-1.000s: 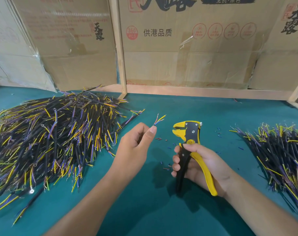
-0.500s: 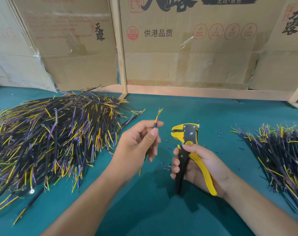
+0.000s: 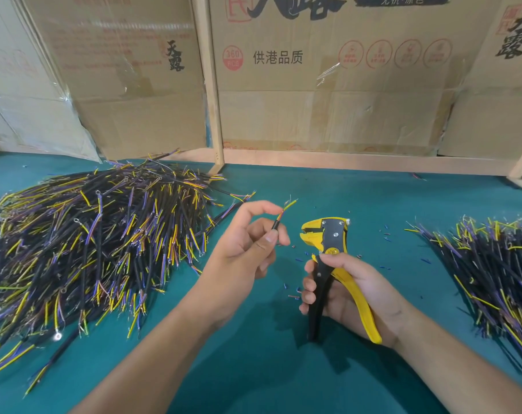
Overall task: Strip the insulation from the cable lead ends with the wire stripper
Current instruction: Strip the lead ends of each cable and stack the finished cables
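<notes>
Cable sits pinched in the left hand, its long axis tilting up and right, leads fanned just left of the wire stripper. Right hand grips the handles, mouth facing the leads. Big pile far left, smaller pile right.

A teal felt-covered table runs back to flattened cardboard boxes printed with Chinese characters, propped upright behind a bare wooden frame. Lighting is even.
</notes>
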### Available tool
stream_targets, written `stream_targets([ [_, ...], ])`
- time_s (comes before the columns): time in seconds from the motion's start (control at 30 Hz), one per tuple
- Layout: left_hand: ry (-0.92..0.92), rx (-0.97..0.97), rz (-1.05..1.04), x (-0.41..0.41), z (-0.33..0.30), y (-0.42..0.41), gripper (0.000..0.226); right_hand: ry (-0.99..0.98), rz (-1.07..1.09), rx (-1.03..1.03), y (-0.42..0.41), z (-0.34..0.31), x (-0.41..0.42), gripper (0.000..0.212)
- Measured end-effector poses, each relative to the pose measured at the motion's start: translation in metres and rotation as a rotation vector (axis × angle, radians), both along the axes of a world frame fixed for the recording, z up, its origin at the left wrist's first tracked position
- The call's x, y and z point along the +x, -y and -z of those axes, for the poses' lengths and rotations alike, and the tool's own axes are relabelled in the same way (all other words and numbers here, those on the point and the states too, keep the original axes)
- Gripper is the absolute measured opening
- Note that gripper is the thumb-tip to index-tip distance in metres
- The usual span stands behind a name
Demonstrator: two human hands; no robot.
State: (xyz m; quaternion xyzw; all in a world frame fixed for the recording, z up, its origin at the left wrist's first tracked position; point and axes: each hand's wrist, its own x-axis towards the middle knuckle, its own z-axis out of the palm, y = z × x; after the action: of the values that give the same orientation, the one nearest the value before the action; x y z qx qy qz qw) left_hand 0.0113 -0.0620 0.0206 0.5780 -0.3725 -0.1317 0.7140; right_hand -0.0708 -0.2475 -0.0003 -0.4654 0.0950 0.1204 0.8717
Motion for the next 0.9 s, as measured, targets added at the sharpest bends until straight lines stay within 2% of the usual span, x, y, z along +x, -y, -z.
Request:
stream_targets([
  [0.17,-0.001,0.021,-0.011,-0.0023,-0.0023,0.0004,0.019,-0.001,0.005,-0.005,-0.0012,-0.0013,-0.0004,0.025],
  [0.27,0.151,0.117,-0.051,-0.0034,-0.0017,0.0007,0.011,-0.004,0.001,-0.003,-0.001,-0.0013,-0.0001,0.025],
  [0.4,0.385,0.403,-0.172,-0.0058,0.0038,0.0007,0.005,-0.009,0.002,0.003,-0.0008,-0.0003,0.0006,0.025],
  [0.53,0.566,0.554,-0.242,-0.0064,0.006,-0.0002,0.012,-0.009,0.012,0.009,-0.0008,0.0012,0.0014,0.026],
  [0.6,0.572,0.544,-0.225,-0.0065,0.0066,-0.0004,0.012,-0.01,0.011,0.012,-0.0005,0.0017,0.0017,0.026],
  [0.9,0.379,0.345,-0.092,-0.0045,0.0023,0.0013,0.014,-0.006,0.0,0.02,0.0009,0.0034,0.0022,0.025],
])
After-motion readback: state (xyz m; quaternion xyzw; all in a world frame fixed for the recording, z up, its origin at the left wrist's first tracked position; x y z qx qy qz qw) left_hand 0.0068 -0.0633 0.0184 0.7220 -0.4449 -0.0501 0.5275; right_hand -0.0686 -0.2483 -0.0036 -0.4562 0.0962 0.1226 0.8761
